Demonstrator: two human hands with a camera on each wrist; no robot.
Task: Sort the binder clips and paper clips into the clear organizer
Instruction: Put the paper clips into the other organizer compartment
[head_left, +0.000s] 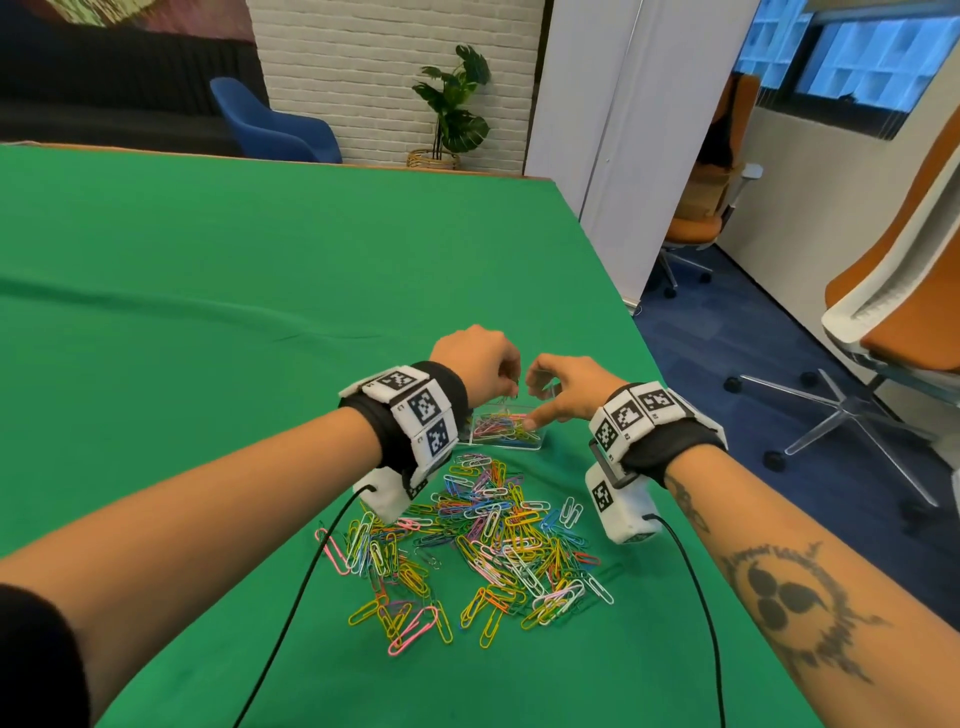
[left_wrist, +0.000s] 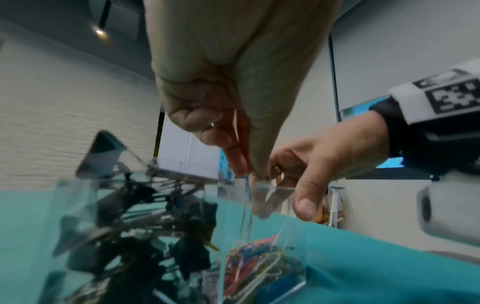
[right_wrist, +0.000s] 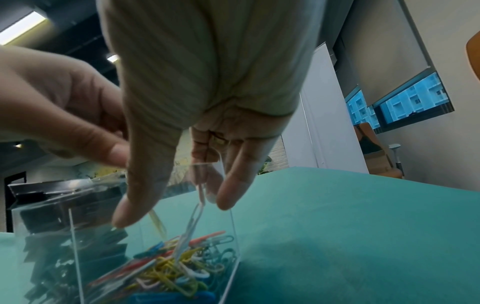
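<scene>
With my left hand (head_left: 480, 358) pinching a few wire paper clips over the clear acrylic organizer (head_left: 506, 442) and my right hand (head_left: 563, 387) loose-fingered above it, I fear tangled clips could snag the rim and spill onto the green table (head_left: 234, 291).

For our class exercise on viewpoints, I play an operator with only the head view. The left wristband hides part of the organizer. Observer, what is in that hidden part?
Observer: The left wrist view shows black binder clips piled in that compartment of the organizer.
Operator: What is the left hand holding?
Observer: The left hand pinches thin clips that dangle above the paper clips in the next compartment.
Operator: And the right hand?
Observer: In the right wrist view the right hand has straight fingers, and a pale clip hangs below them onto the paper clips. Whether it is gripped I cannot tell.
</scene>
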